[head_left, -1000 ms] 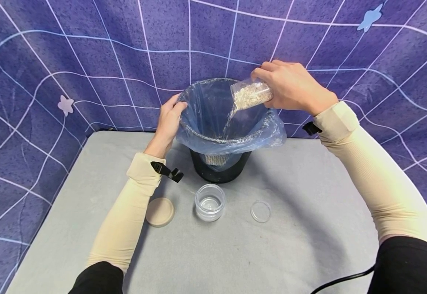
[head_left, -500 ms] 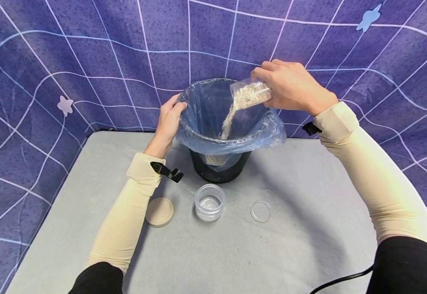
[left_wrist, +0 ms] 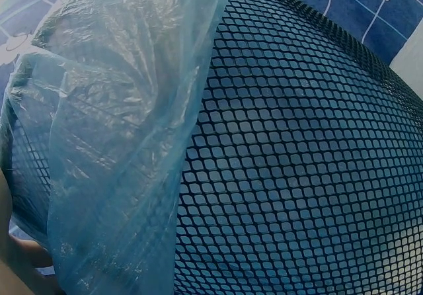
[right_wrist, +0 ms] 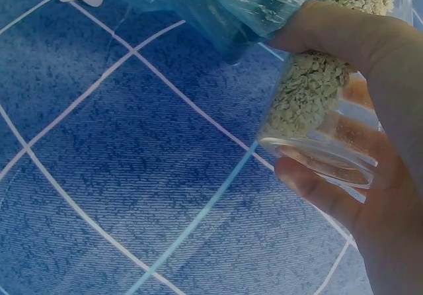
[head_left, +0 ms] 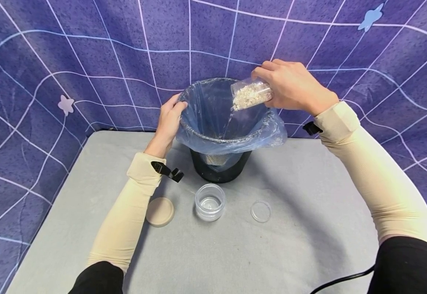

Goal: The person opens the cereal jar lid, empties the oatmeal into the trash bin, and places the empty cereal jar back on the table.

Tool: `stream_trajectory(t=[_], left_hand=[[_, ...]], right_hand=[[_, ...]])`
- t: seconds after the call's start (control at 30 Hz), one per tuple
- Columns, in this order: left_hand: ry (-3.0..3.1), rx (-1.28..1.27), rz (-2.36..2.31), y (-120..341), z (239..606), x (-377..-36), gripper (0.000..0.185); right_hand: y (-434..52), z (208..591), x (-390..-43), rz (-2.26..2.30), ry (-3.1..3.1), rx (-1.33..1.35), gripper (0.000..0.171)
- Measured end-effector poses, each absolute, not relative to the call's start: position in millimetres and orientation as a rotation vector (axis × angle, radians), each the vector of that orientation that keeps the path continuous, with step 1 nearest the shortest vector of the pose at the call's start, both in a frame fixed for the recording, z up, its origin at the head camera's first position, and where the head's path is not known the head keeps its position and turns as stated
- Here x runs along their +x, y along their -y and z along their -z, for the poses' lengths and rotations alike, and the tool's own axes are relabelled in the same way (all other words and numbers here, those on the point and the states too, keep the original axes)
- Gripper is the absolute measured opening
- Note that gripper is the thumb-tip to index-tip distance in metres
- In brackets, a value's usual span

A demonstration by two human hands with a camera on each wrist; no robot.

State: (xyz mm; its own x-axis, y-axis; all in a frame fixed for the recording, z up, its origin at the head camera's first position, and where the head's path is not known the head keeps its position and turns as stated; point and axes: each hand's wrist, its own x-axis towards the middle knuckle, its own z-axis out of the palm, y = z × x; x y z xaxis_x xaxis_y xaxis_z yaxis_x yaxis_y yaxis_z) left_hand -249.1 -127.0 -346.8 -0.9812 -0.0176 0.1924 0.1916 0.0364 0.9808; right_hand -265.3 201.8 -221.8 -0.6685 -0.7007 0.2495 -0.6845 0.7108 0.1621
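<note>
So right now my right hand [head_left: 296, 87] is wrapped around a small clear jar [head_left: 251, 94] full of pale grains, tipped mouth-down over the wastebasket [head_left: 220, 163]. The jar sits up above the far right side of the rim, just inside my fingertips, and a thin trickle is falling from it into the blue liner bag [head_left: 213, 118].

The jar looks like rigid clear plastic or glass, light even with the grain in it, and smooth enough that I'd guess it gets slippery. The right wrist view shows the thumb and fingers [right_wrist: 330, 189] curled round the barrel near its base, which seems the sensible spot, since it keeps the mouth free.

My left hand [head_left: 169, 118] is on the near-left edge of the basket, fingers hooked over the rim and gripping the liner against it. The bag is thin, floppy film, and the basket under it is black mesh [left_wrist: 297, 176], probably light enough to tip if nothing steadies it.

On the surface [head_left: 235, 253] below my left wrist there's a tan lid [head_left: 159, 212], an empty clear jar [head_left: 210, 202] beside it, and a clear lid [head_left: 260, 211] further right.
</note>
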Motion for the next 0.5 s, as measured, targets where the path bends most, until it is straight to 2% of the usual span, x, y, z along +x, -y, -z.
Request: stream_trajectory(t=[0.5], left_hand=[[2.144, -0.202, 2.068, 125.3, 346.7, -248.8, 0.046]], right_hand=[[-202.2, 221.0, -263.0, 0.079, 2.633, 1.1, 0.063]])
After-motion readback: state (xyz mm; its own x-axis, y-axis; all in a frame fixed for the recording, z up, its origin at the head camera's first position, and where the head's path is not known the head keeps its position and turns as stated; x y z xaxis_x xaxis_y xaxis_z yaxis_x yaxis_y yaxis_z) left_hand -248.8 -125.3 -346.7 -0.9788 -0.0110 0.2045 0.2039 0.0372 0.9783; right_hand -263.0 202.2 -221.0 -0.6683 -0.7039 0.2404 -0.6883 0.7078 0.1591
